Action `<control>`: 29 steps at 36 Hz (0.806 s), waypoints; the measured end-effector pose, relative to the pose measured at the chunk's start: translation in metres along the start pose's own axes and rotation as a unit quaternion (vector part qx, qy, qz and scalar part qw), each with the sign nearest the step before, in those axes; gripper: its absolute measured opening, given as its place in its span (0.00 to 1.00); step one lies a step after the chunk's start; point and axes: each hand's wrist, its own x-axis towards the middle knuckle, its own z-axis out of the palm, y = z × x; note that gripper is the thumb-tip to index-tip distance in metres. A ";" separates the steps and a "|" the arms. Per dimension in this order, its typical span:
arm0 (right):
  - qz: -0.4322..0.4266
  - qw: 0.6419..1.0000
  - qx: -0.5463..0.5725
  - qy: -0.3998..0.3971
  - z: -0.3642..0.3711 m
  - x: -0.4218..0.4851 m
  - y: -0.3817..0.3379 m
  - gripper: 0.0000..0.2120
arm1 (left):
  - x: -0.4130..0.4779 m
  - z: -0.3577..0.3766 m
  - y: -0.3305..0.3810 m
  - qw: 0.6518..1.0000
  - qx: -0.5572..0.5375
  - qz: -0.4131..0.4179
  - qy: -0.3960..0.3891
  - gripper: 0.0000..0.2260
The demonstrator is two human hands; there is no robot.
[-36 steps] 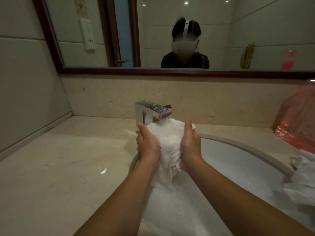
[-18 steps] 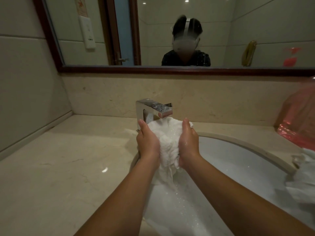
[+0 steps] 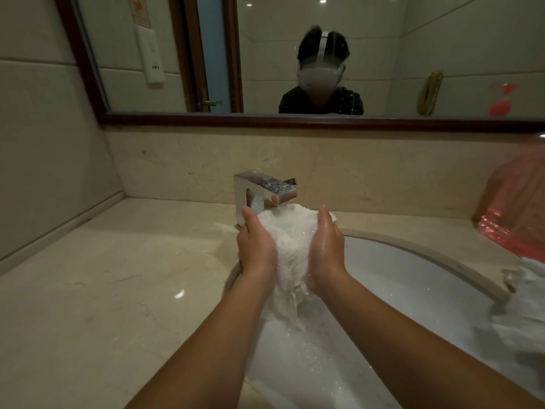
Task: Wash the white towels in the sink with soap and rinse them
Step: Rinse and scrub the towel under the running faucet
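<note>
While both hands stay cupped round towel as before, bundle now sits a little lower under spout. Left hand point(image 3: 256, 246) and right hand point(image 3: 326, 249) grip wet, bunched white towel point(image 3: 290, 246) from either side above sink point(image 3: 413, 278); ragged tail hangs into suds. Faucet point(image 3: 264, 190) angular chrome, basin smooth oval, countertop point(image 3: 118, 290) polished beige stone. Second crumpled towel point(image 3: 528, 302) at right rim.

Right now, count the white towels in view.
2: one towel bunched between the left hand and right hand under the faucet; another over the sink's right rim. More may hide under suds.
</note>
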 end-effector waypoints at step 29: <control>-0.038 0.990 -0.121 0.063 0.001 -0.016 -0.011 0.26 | -0.010 -0.001 0.011 0.994 0.078 0.080 0.017 0.29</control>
